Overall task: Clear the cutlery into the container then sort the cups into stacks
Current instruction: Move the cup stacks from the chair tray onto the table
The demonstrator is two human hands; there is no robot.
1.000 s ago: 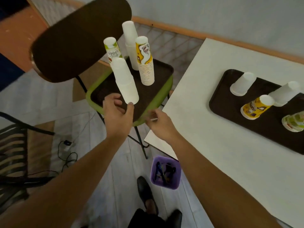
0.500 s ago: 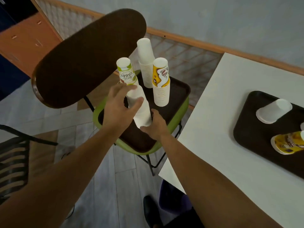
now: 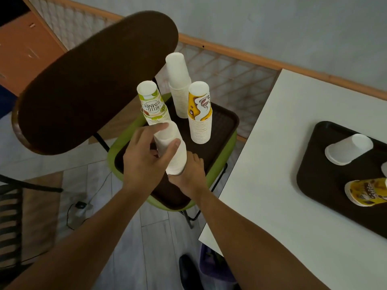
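Both hands on the white cup stack (image 3: 171,151): left hand (image 3: 144,162) curled round its upper half, right hand (image 3: 191,174) cupping the base; light, crushable paper, likely tippy, so grip low, gently.

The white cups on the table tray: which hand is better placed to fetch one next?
Probably the right hand. It is on the table side, only touching the base of the white stack, while the left hand grips that stack. The lying white cups are further right.
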